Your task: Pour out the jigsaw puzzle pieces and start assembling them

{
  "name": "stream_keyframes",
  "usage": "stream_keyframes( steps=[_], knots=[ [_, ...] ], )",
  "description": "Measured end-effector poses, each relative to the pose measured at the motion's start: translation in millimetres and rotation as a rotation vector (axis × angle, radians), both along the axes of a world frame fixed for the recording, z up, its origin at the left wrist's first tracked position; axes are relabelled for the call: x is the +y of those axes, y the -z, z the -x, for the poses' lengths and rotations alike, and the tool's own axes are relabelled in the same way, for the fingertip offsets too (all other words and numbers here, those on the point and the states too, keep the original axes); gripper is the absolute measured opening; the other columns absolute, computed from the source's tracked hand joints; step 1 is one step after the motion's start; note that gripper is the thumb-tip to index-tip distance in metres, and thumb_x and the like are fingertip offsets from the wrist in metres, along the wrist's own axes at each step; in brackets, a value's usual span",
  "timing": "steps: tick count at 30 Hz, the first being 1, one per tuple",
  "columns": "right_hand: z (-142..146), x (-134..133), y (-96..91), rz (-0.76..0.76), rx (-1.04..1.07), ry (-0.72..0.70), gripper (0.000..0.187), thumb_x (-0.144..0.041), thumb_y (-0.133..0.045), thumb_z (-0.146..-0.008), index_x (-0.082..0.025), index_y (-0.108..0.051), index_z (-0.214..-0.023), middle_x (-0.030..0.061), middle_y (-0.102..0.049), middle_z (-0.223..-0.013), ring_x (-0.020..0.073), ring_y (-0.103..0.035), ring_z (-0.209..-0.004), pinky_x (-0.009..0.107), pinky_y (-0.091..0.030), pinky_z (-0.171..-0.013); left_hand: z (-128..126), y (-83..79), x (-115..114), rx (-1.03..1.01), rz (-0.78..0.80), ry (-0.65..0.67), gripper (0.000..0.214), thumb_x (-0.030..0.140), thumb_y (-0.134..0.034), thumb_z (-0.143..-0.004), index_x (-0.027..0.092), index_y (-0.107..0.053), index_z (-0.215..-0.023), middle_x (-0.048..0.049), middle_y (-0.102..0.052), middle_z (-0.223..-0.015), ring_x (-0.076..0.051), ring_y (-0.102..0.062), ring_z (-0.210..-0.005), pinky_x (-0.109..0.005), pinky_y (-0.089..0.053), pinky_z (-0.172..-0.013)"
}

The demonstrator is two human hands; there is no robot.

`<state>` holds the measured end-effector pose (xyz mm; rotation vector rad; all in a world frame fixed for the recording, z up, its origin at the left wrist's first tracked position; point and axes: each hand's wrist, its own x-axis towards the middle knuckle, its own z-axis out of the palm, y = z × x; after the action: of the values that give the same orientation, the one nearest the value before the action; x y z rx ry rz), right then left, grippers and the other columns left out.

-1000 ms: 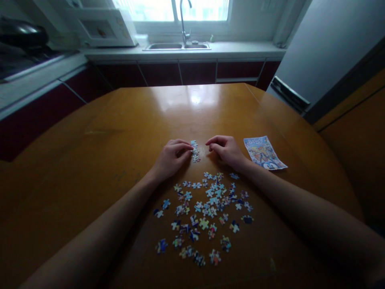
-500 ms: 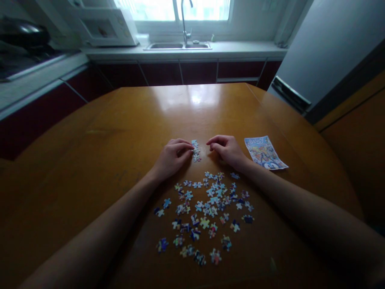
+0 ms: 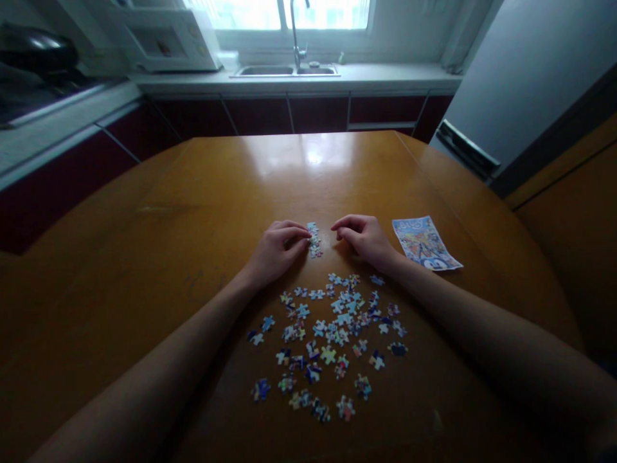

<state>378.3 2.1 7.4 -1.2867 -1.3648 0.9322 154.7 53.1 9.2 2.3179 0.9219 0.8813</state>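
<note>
A narrow strip of joined jigsaw pieces (image 3: 314, 241) lies on the table between my hands. My left hand (image 3: 282, 247) rests at its left edge, thumb and fingers closed against it. To the right of the strip, apart from it, my right hand (image 3: 364, 236) rests with curled fingers, the index fingertip close to the thumb. Whether a piece is between those fingertips is hidden. Nearer to me, many loose jigsaw pieces (image 3: 328, 354) are scattered between my forearms, in light blue, dark blue and mixed colours.
A printed picture sheet (image 3: 424, 243) lies right of my right hand on the wooden table (image 3: 193, 193). Beyond the table's far edge are a counter with a sink (image 3: 267, 71), a microwave (image 3: 166, 42) and, at right, a grey fridge (image 3: 525, 83).
The view has shifted very slightly. Both hands, the strip and the loose pieces keep their places.
</note>
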Motion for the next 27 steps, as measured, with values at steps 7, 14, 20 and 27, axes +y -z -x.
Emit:
stream_keyframes(
  steps=[7, 14, 20, 27],
  knots=[
    [-1.0, 1.2, 2.2, -0.01, 0.012, -0.005, 0.016, -0.02, -0.059, -0.074, -0.019, -0.073, -0.082, 0.0031, -0.069, -0.072, 0.016, -0.062, -0.068, 0.031, -0.048, -0.066, 0.2, 1.4, 0.5, 0.007, 0.006, -0.006, 0.014, 0.028, -0.065, -0.089, 0.02, -0.077, -0.092, -0.0077, -0.073, -0.1, -0.024, -0.064, -0.099, -0.042, -0.05, -0.093],
    [-1.0, 1.2, 1.1, -0.014, -0.01, -0.009, 0.015, -0.019, -0.059, -0.075, -0.019, -0.073, -0.082, 0.0029, -0.07, -0.073, 0.0162, -0.062, -0.068, 0.031, -0.049, -0.067, 0.2, 0.8, 0.6, 0.017, 0.005, 0.0, 0.015, 0.028, -0.065, -0.09, 0.021, -0.076, -0.094, -0.0078, -0.073, -0.102, -0.024, -0.064, -0.1, -0.043, -0.05, -0.094],
    [-0.3, 0.0, -1.4, -0.02, -0.002, -0.006, 0.015, -0.018, -0.059, -0.074, -0.019, -0.072, -0.08, 0.0027, -0.069, -0.071, 0.0164, -0.062, -0.068, 0.032, -0.048, -0.066, 0.3, 0.0, 0.2, 0.023, 0.006, -0.005, 0.015, 0.028, -0.065, -0.09, 0.021, -0.077, -0.095, -0.0076, -0.073, -0.102, -0.024, -0.064, -0.101, -0.043, -0.05, -0.095],
    [0.6, -2.3, -4.2, 0.02, 0.012, 0.0, 0.015, -0.018, -0.059, -0.074, -0.02, -0.072, -0.08, 0.0022, -0.069, -0.071, 0.0161, -0.061, -0.068, 0.031, -0.048, -0.066, 1.3, 2.4, 0.6, 0.024, 0.002, -0.004, 0.015, 0.029, -0.064, -0.09, 0.023, -0.077, -0.096, -0.007, -0.073, -0.103, -0.023, -0.064, -0.101, -0.044, -0.05, -0.096]
  ],
)
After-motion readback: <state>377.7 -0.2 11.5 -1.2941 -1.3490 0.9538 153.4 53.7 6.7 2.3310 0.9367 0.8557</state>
